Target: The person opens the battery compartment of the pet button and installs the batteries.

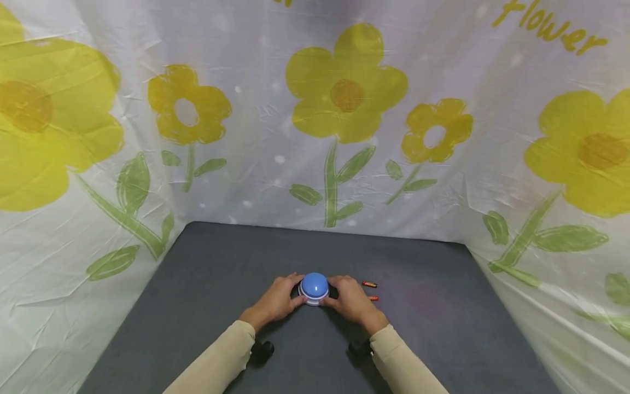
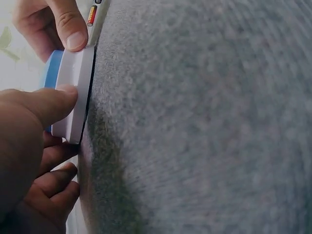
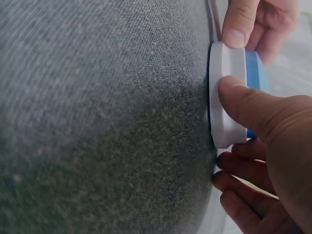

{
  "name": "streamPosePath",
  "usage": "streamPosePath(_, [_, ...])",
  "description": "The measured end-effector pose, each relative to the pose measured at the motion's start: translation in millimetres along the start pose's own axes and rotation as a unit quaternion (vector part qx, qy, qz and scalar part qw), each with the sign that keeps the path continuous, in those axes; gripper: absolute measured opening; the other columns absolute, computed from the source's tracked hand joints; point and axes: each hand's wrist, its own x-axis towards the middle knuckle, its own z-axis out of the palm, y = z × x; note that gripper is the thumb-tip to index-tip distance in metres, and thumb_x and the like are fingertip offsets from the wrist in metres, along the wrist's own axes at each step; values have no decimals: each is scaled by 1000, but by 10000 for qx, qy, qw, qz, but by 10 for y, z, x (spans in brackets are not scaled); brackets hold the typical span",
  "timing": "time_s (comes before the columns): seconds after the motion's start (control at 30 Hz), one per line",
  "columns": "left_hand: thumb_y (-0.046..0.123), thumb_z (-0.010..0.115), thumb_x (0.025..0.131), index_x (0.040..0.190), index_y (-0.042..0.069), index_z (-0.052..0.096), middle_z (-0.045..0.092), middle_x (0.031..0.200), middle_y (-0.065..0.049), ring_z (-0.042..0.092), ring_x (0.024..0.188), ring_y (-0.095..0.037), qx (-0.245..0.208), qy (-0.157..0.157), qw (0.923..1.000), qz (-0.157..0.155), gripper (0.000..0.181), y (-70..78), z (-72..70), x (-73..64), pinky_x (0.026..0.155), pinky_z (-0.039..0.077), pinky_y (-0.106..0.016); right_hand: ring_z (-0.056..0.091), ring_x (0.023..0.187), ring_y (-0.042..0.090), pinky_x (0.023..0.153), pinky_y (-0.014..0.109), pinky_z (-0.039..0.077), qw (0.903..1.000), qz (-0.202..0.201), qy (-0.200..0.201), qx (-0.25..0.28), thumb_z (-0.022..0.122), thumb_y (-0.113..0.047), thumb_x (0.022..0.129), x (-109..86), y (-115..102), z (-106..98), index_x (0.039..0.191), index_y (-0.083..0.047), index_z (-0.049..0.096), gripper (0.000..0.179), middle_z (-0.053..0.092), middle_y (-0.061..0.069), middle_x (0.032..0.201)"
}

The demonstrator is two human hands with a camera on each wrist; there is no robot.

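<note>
A round push-button light with a blue dome [image 1: 314, 284] and a white base [image 2: 73, 97] sits on the dark grey tabletop in the head view. My left hand [image 1: 276, 298] grips its left side, the thumb on the base wall and the fingers curled round the far side. On the opposite side my right hand [image 1: 350, 300] holds the base the same way, its thumb [image 3: 231, 90] pressed on the white rim. Both wrist views show the base edge right at the cloth-like surface. The underside of the base is hidden.
Two small red-and-black batteries [image 1: 369, 284] lie just right of my right hand, one partly hidden behind it. The grey table [image 1: 236, 246] is enclosed by white curtains [image 1: 256, 164] printed with yellow flowers at the back and sides.
</note>
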Motion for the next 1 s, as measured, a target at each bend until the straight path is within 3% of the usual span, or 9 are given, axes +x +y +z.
streamPosePath(0.17, [19,84,98,146,-5,64,66,147,-27,62,141,-46,-318,-29,9994,-120,58,180,-183,-83,119,50,-64,70,130,37,112,56,58,9996,-145,75,221,86,-26,96,-31,-48,-49,140,-1,71,53,75,17,136])
streamPosePath(0.33, [24,84,98,146,1,67,71,145,-16,67,138,-35,-541,208,9981,-213,56,273,-358,-142,119,53,-58,72,130,32,108,53,62,9963,-203,423,723,86,-26,96,-87,-112,-135,147,-1,66,60,73,17,142])
streamPosePath(0.5, [31,83,99,143,6,71,73,143,-12,70,135,-32,-1340,560,9884,-450,52,325,-486,-165,114,58,-54,77,118,27,99,48,66,9910,-490,866,900,86,-14,95,-110,-174,-205,149,1,64,61,75,15,137])
streamPosePath(0.63, [32,85,98,138,8,75,79,132,-11,78,120,-27,-2085,1119,9699,-568,48,375,-512,-185,100,66,-41,79,110,23,96,46,67,9843,-662,1440,775,83,-6,96,-93,-227,-226,144,1,68,51,80,12,126])
streamPosePath(0.77, [31,88,94,126,10,82,83,118,-9,81,105,-19,-2613,2088,9395,-736,39,425,-480,-187,88,68,-26,79,103,20,93,48,68,9759,-628,1845,984,81,-10,99,-61,-303,-234,141,-2,72,44,82,9,119])
streamPosePath(0.9, [31,91,92,113,13,87,85,108,-7,80,94,-10,-2864,2967,9082,-721,28,496,-471,-152,79,65,-18,80,99,19,87,52,68,9684,-540,2108,1219,80,-13,100,-20,-385,-244,136,-3,74,38,83,8,113])
streamPosePath(1.0, [29,91,92,110,13,88,85,103,-8,79,86,-6,-2954,3298,8944,-636,24,543,-479,-134,74,64,-16,80,97,18,84,53,68,9680,-474,2152,1203,79,-16,102,-1,-429,-242,134,-3,75,35,83,8,110])
